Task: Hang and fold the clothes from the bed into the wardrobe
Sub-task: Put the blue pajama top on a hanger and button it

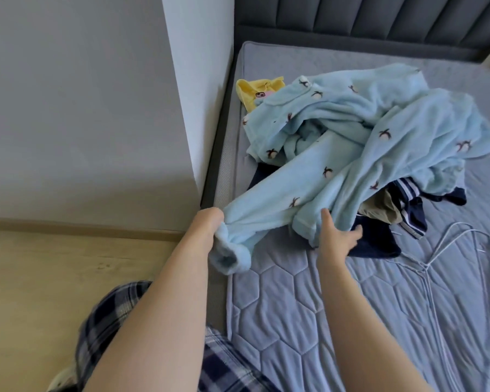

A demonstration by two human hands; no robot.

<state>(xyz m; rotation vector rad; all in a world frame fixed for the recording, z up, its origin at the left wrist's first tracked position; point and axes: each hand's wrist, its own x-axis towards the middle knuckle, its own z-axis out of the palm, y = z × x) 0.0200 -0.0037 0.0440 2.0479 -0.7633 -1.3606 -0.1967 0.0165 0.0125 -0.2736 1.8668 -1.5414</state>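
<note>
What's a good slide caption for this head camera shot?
Left hand grips a light blue fleece pajama cuff while right hand reaches under its hem on the bed.

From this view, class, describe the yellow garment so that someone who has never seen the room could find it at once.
Start at the bed and go to its corner nearest the white wall. There, half under the light blue fleece pyjamas, lies the yellow garment. It is the only yellow thing among blue and navy clothes.
</note>
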